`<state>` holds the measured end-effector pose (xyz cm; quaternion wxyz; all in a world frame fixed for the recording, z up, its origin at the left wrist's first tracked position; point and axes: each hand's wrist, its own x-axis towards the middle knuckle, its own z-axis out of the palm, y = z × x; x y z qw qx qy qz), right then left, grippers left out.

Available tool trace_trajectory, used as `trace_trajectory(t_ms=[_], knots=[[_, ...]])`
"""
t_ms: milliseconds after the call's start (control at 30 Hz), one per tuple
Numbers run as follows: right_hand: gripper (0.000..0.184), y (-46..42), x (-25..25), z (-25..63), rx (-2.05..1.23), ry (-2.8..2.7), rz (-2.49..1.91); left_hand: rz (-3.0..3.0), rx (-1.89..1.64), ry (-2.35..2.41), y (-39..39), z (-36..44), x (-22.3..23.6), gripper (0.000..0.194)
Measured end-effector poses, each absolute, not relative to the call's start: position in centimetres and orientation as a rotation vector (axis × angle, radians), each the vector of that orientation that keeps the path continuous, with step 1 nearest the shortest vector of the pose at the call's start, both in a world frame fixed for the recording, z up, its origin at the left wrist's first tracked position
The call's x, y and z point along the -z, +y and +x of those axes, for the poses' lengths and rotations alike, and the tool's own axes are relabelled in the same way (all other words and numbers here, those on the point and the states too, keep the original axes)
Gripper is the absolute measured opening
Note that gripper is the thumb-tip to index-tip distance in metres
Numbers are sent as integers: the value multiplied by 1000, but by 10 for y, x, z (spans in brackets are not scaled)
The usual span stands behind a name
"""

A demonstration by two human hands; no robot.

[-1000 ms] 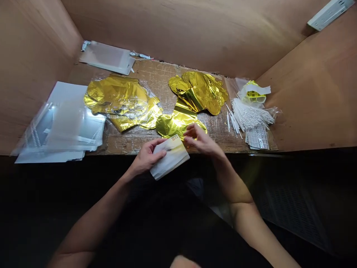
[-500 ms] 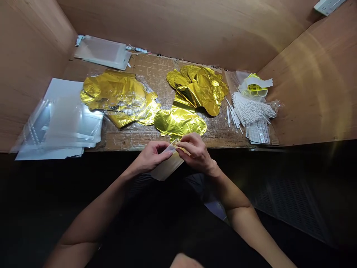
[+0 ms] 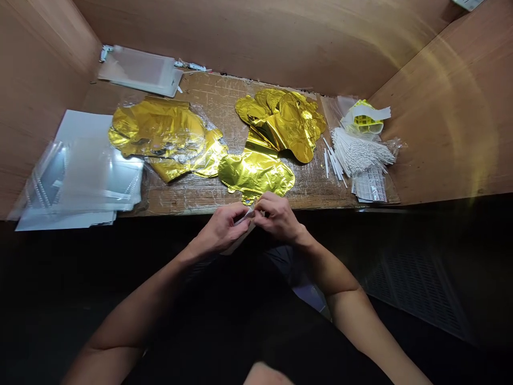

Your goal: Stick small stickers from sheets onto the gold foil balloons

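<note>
My left hand and my right hand meet at the table's front edge, fingertips almost touching. Between them is a small translucent plastic bag, its lower part hanging below my fingers. My left thumb and fingers pinch its upper edge from the left. The right hand's fingers are closed on the bag's top corner, which they partly hide. Just beyond my hands lies a flat gold foil balloon, its lower tip close to my fingers.
A pile of gold foil balloons lies behind, with plastic-wrapped ones to the left. White paper sticks and a yellow tape roll sit at right. Clear sleeves lie at left, more bags behind. Wooden walls enclose the table.
The bag has tilted and shows less below my hands. My right fingers have curled in closer to the left ones. The view has shifted slightly.
</note>
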<state>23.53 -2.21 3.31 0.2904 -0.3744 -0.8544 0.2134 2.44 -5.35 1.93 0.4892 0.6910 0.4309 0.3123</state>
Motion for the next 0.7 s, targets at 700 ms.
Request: trace_trajectory(t_ms=[700], knots=[[20,-11,-55,247,-913,-2178,-1143,1650,-539,900,-62,13,-22,54]])
